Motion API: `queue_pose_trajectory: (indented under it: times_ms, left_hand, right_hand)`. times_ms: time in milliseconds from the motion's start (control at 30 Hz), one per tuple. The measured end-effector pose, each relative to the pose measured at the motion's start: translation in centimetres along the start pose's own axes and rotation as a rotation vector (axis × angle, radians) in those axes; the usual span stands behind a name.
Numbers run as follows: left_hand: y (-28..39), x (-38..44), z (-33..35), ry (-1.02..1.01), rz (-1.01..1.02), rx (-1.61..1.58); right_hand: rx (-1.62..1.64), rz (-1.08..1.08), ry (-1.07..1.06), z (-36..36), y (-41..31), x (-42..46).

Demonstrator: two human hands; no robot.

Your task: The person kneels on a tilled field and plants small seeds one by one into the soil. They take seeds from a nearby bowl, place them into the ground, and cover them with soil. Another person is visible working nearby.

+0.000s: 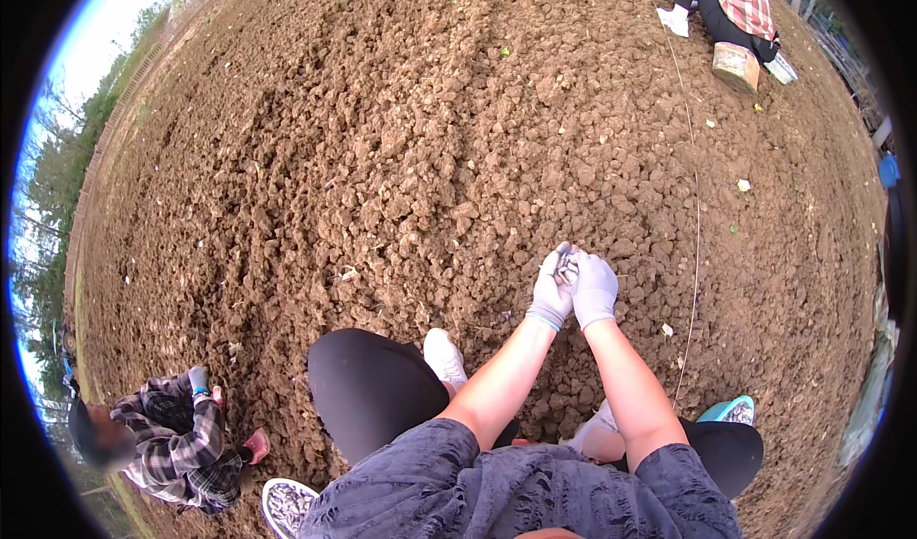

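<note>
My left hand (551,292) and my right hand (595,288), both in pale work gloves, are pressed side by side in front of me above the brown, cloddy soil (458,217). Between the cupped fingers lie several small grey-white pieces (568,267); what exactly they are is too small to tell. The left hand is curled beneath and beside them, with the right hand's fingers closed over the other side. A thin string (698,238) runs along the soil to the right of both hands.
A white-rimmed container (266,507) of similar pieces stands at lower left, a turquoise container (706,414) of them by my right knee. One person in plaid (172,453) crouches at lower left. Another in a plaid shirt (745,2) sits at upper right near a bucket (734,68).
</note>
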State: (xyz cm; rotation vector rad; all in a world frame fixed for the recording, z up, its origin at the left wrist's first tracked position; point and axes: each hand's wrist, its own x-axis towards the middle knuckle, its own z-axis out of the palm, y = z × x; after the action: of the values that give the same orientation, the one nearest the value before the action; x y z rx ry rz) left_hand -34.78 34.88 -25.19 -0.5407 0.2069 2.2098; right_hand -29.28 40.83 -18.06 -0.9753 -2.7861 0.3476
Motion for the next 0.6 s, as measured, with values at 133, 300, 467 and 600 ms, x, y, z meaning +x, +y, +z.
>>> queue_pose_trajectory:
  times_ms: [133,300,467,600]
  left_hand:
    - [0.0,-0.2,0.0,0.022,-0.059,-0.097]
    - [0.6,0.1,-0.5,-0.018,-0.102,-0.074]
    - [1.5,-0.2,0.7,0.077,-0.132,-0.090]
    - [2.6,0.0,1.7,0.099,-0.112,-0.195]
  right_hand:
    - [0.087,-0.065,-0.007,-1.4,0.3,-0.4]
    - [0.337,-0.071,-0.066,-2.6,0.8,0.0]
    - [1.144,0.261,-0.311,-2.9,3.8,0.7]
    - [1.383,0.539,-0.323,-2.9,9.2,0.9]
